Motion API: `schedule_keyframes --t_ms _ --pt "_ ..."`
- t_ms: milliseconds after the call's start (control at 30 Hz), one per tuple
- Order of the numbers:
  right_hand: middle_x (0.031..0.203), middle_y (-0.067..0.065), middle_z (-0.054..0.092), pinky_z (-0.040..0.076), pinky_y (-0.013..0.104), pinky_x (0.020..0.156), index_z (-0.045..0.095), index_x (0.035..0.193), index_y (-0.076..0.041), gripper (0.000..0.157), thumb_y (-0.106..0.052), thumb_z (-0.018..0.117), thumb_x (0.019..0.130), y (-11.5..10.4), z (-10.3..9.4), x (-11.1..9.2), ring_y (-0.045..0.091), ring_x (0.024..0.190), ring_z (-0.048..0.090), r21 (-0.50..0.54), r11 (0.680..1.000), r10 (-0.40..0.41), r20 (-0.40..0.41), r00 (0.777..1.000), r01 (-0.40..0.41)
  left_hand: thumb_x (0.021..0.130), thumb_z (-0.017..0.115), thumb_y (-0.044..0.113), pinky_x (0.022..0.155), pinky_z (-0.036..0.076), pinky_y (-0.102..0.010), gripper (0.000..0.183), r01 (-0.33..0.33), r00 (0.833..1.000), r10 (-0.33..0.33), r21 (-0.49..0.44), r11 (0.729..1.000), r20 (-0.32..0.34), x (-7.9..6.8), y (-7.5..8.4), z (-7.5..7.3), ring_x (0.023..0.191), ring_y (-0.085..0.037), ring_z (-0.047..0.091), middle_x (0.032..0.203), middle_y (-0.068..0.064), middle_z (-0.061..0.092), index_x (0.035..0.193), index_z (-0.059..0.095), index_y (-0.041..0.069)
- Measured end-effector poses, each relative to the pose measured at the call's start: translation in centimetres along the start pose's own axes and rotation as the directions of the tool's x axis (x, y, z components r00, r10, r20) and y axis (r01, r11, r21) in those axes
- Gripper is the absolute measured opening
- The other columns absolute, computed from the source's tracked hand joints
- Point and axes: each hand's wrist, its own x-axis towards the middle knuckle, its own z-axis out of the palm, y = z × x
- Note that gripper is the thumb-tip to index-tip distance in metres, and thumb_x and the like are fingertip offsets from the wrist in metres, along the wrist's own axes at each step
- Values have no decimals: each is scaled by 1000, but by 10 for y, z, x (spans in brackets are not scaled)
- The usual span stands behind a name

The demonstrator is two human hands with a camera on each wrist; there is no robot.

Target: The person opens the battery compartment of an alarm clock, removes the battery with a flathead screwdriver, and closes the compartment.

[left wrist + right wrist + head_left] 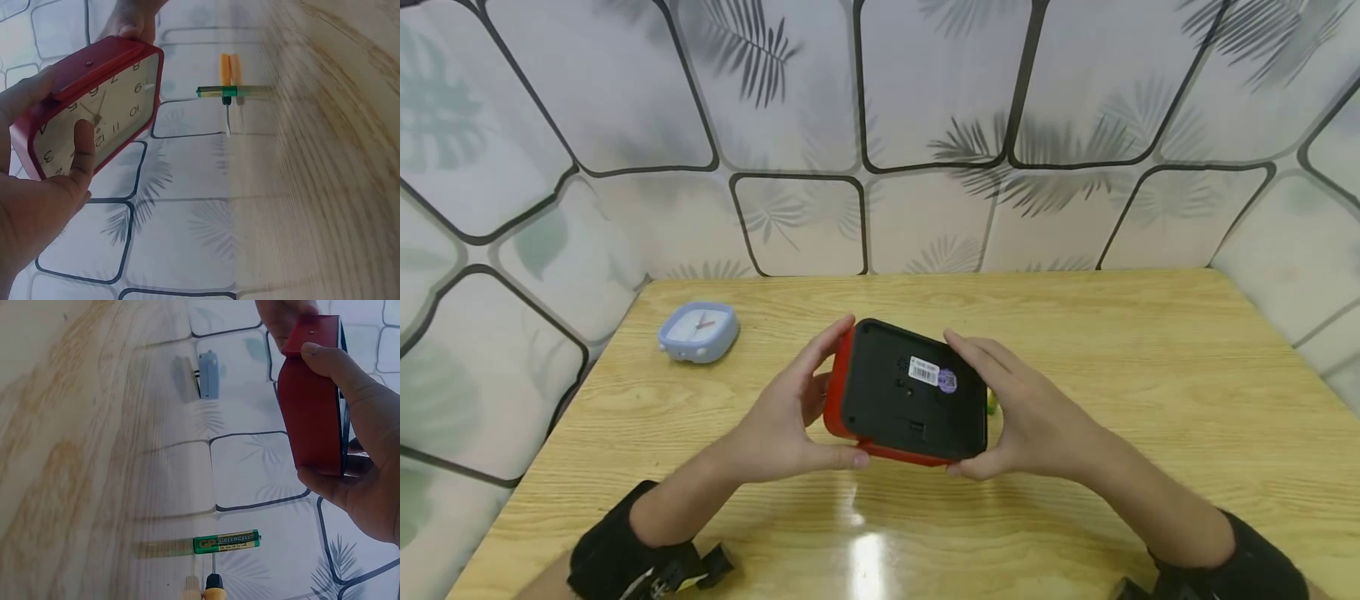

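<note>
Both hands hold a red clock (912, 393) above the table, its black back tilted up toward the head camera. The left hand (790, 421) grips its left side, thumb at the lower edge. The right hand (1026, 408) grips the opposite side, with fingers on the top edge and thumb at the bottom corner. On the back are a white barcode label, a round purple sticker and a small battery cover. The left wrist view shows the numbered dial (103, 119) with the left thumb lying across its front.
A light blue clock (698, 332) lies at the table's back left. A green GP battery (226, 542) and a screwdriver with an orange handle (225, 69) lie on the wooden table (1112, 350), largely hidden behind the right hand in the head view. Patterned wall covering borders the table.
</note>
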Motion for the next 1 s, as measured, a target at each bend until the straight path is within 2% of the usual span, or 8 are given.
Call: schedule_keyframes --t_ms 167,300,400,467,600,767,900,1000 --pt "145 8 49 53 47 98 30 157 -8 130 -51 96 53 3 0 0 25 125 54 -67 997 -29 -2 1000 29 69 86 -9 97 54 -36 119 66 998 -66 28 997 4 1 -1 -2 119 -31 62 157 -13 28 161 14 15" --pt "143 9 50 52 50 99 33 155 -8 127 -57 93 54 5 -1 -1 29 125 54 -128 990 -63 -3 998 62 67 89 -5 96 54 -33 120 123 992 -123 87 989 -6 1 0 -4 113 -24 66 158 -9 26 160 16 17" --pt "142 10 51 50 52 99 36 154 -7 126 -58 92 53 7 -1 -1 30 125 53 -155 984 -88 14 996 89 64 92 0 94 55 -32 122 164 986 -165 164 973 -7 1 1 -5 107 -21 67 158 -8 28 159 18 17" --pt "143 10 52 47 51 100 38 153 -7 126 -60 92 53 8 -1 -2 29 124 52 -167 980 -101 37 994 106 62 95 7 92 56 -32 123 197 980 -201 243 950 -10 2 0 -4 104 -19 67 153 -7 35 159 20 17" --pt "143 9 53 41 45 97 39 152 -6 127 -65 90 51 9 1 -2 23 121 52 -196 972 -112 96 989 129 58 99 25 91 54 -38 124 240 964 -265 449 861 -8 2 -3 -3 105 -17 60 142 -3 46 156 24 15" --pt "142 7 54 39 43 97 40 151 -6 127 -68 88 52 11 5 -3 21 121 52 -222 966 -97 158 983 131 56 98 39 105 46 -46 124 188 963 -267 656 730 21 1 -9 1 124 -20 50 139 -4 50 154 27 8" --pt "141 8 53 38 45 99 40 151 -7 127 -66 90 51 13 8 -3 22 123 51 -221 968 -80 187 979 122 53 97 47 106 45 -47 126 144 967 -252 762 631 26 0 -14 5 123 -25 52 135 -7 55 151 32 5" --pt "141 6 52 36 46 100 41 151 -7 125 -65 90 52 13 11 -3 22 124 50 -213 971 -63 223 973 111 52 95 52 106 45 -47 126 135 961 -273 805 578 35 0 -15 8 122 -27 54 135 -10 57 150 34 2"
